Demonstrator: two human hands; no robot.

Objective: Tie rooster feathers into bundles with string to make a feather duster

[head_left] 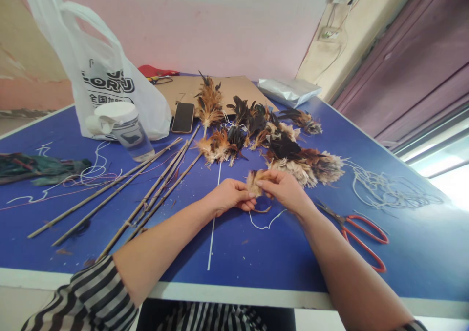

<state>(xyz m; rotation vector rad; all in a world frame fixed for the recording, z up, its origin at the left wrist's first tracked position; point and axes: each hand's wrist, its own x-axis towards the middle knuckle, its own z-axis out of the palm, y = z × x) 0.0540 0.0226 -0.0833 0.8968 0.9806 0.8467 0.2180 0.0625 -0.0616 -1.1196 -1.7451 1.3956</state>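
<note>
Over the middle of the blue table, my left hand [236, 193] and my right hand [282, 189] meet at a small bunch of tan feathers [253, 180]. Both hands are closed on it, thumbs and fingertips pinching from either side. A white string [266, 227] hangs in a loop just below them, and whether it is tied to the bunch I cannot tell. Heaps of black, brown and cream feathers [286, 148] lie beyond my fingers. To the right of my right forearm rest scissors with red handles [361, 228].
Several thin sticks [146, 199] lie at the left. Behind them stand a lidded clear cup [130, 133] and a white plastic bag [98, 67]. A phone [183, 117], cardboard [172, 94] and a silver packet [289, 92] are at the back. Tangled string [384, 189] lies right.
</note>
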